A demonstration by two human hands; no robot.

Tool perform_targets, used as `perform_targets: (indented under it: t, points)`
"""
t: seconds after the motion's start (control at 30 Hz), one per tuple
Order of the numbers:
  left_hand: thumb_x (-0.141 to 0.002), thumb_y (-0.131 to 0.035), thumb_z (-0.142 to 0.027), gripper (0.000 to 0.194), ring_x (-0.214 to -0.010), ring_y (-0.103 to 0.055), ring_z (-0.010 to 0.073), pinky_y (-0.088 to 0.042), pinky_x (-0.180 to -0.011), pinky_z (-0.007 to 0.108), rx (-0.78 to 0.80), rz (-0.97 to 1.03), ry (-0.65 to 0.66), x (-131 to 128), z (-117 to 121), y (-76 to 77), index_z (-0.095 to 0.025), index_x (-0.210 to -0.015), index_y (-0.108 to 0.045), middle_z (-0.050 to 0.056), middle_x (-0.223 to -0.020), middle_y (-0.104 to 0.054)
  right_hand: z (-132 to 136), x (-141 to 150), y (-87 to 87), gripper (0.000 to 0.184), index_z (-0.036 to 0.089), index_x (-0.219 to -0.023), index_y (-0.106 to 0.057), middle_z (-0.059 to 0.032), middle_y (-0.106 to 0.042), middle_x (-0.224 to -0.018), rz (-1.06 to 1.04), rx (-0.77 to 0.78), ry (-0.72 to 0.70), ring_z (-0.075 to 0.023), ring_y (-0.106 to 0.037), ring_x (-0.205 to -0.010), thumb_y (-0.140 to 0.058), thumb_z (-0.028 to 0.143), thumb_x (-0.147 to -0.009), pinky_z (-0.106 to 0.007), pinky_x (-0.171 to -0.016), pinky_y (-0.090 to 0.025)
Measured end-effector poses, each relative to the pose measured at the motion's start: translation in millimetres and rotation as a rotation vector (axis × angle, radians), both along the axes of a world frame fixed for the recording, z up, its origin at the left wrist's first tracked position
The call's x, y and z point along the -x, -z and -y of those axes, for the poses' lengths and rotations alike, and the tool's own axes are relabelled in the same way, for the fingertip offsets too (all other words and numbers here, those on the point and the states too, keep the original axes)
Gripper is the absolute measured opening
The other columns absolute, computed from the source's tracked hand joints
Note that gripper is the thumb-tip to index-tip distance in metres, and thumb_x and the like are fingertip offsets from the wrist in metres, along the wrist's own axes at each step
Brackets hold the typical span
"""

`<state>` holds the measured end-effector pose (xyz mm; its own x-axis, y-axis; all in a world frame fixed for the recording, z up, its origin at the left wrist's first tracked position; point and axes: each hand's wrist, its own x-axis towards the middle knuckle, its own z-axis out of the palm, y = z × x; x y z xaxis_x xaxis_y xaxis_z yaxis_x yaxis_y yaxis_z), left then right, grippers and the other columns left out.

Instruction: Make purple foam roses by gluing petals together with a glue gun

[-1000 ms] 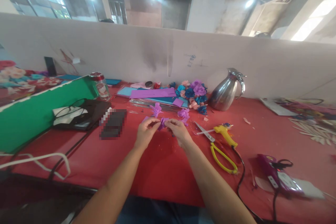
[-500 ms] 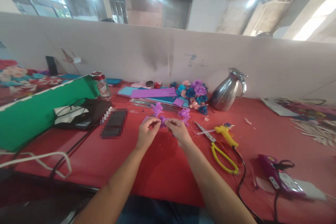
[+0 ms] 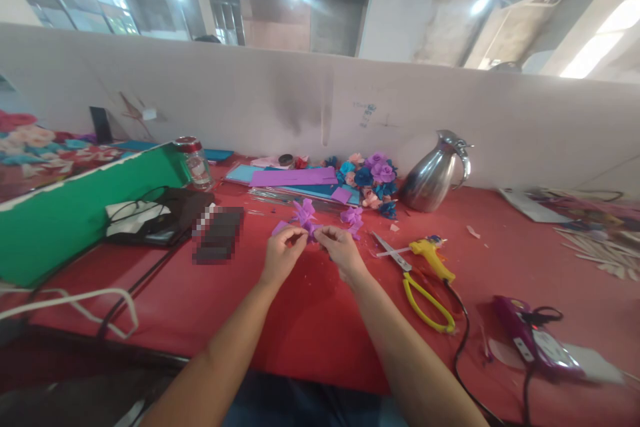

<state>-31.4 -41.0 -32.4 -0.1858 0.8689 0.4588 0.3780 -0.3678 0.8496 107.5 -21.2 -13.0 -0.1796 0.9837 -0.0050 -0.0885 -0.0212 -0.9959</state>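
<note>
Between my two hands is a small purple paper piece point(image 3: 311, 231), pinched from both sides. My left hand point(image 3: 284, 250) is closed with thumb and forefinger on its left edge. From the other side my right hand point(image 3: 341, 250) grips it, fingertips close to those of the left. Part of the piece is hidden by the fingers. Just beyond, a purple paper flower point(image 3: 304, 211) rises behind the fingertips, and another purple flower point(image 3: 352, 216) lies behind my right hand.
Right of my hands lie yellow-handled scissors point(image 3: 424, 303) and a yellow glue gun point(image 3: 433, 259) with its cord. Behind stand a steel jug point(image 3: 431, 177), a bunch of paper flowers point(image 3: 364, 175) and purple paper sheets point(image 3: 293, 177). A glass jar point(image 3: 197, 167) stands left, beside a green board point(image 3: 90, 217).
Both hands stay almost in place, still pinching the purple piece. The purple flower behind the fingertips sits very slightly farther right and lower.
</note>
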Motion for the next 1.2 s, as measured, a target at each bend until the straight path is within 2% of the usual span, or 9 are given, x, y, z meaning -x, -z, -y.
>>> perform_targets:
  t: [0.4,0.67,0.77,0.87,1.0,1.07,1.13,1.2]
  points:
    - [-0.073,-0.061,-0.028,0.010,-0.070,-0.057,0.0167,-0.043,-0.065,0.027,-0.004,0.023,0.023,-1.0,0.2,-2.0,-0.021,-0.073,-0.068,0.003,-0.076,-0.066,1.4,-0.4,-0.5,0.021,0.020,-0.062,-0.063,0.0046,-0.048,-0.049,0.009,0.003,0.001,-0.0095,-0.040,-0.050,-0.065,0.040,-0.063,-0.024,-0.049,-0.028]
    - [-0.074,-0.059,-0.025,0.009,-0.065,-0.054,0.0151,-0.042,-0.063,0.026,0.003,-0.007,-0.016,-1.3,-0.5,-0.2,-0.021,-0.072,-0.067,0.001,-0.072,-0.064,-0.8,0.3,2.7,0.020,0.020,-0.061,-0.062,0.0050,-0.048,-0.050,-0.010,-0.012,-0.005,-0.0094,-0.041,-0.050,-0.065,0.039,-0.063,-0.024,-0.051,-0.031]
    - [-0.074,-0.059,-0.025,0.010,-0.064,-0.053,0.0147,-0.042,-0.063,0.025,-0.003,0.005,-0.057,-0.2,-0.5,0.8,-0.021,-0.072,-0.068,0.001,-0.071,-0.064,-5.9,-3.4,6.1,0.019,0.020,-0.065,-0.062,0.0038,-0.053,-0.054,0.012,-0.038,0.026,-0.0100,-0.044,-0.051,-0.064,0.038,-0.066,-0.024,-0.053,-0.034]
    - [-0.075,-0.059,-0.026,0.011,-0.065,-0.054,0.0149,-0.042,-0.064,0.026,-0.008,0.035,-0.107,1.5,-1.5,3.3,-0.021,-0.073,-0.069,0.001,-0.073,-0.065,-11.8,-13.2,9.1,0.016,0.020,-0.071,-0.063,0.0003,-0.060,-0.063,0.221,-0.124,0.125,-0.0132,-0.052,-0.058,-0.058,0.034,-0.073,-0.025,-0.058,-0.037]
    - [-0.075,-0.061,-0.028,0.011,-0.066,-0.056,0.0150,-0.044,-0.066,0.026,-0.008,0.098,-0.139,3.0,-3.5,6.5,-0.021,-0.074,-0.070,0.001,-0.073,-0.066,-15.9,-28.8,12.7,0.017,0.021,-0.083,-0.066,-0.0076,-0.067,-0.086,0.800,-0.365,0.350,-0.0201,-0.060,-0.078,-0.049,0.023,-0.082,-0.029,-0.068,-0.038]
    - [-0.074,-0.062,-0.028,0.011,-0.067,-0.057,0.0149,-0.044,-0.067,0.026,-0.012,0.140,-0.131,3.4,-4.2,7.1,-0.020,-0.074,-0.069,0.001,-0.073,-0.065,-16.3,-32.1,14.3,0.018,0.020,-0.084,-0.066,-0.0111,-0.067,-0.090,0.972,-0.454,0.361,-0.0232,-0.059,-0.086,-0.048,0.016,-0.081,-0.032,-0.073,-0.038]
    - [-0.074,-0.062,-0.029,0.011,-0.068,-0.057,0.0147,-0.044,-0.068,0.026,-0.016,0.182,-0.111,3.5,-4.1,6.6,-0.020,-0.074,-0.069,0.001,-0.074,-0.065,-16.0,-30.2,14.8,0.018,0.019,-0.081,-0.067,-0.0112,-0.067,-0.091,0.960,-0.502,0.326,-0.0243,-0.057,-0.092,-0.051,0.011,-0.076,-0.033,-0.079,-0.039]
    - [-0.074,-0.063,-0.029,0.012,-0.070,-0.058,0.0147,-0.045,-0.069,0.026,-0.014,0.209,-0.091,3.4,-3.1,4.9,-0.019,-0.076,-0.069,0.001,-0.076,-0.065,-14.2,-23.3,13.5,0.016,0.019,-0.081,-0.066,-0.0079,-0.068,-0.089,0.771,-0.449,0.284,-0.0220,-0.057,-0.088,-0.053,0.014,-0.074,-0.032,-0.079,-0.040]
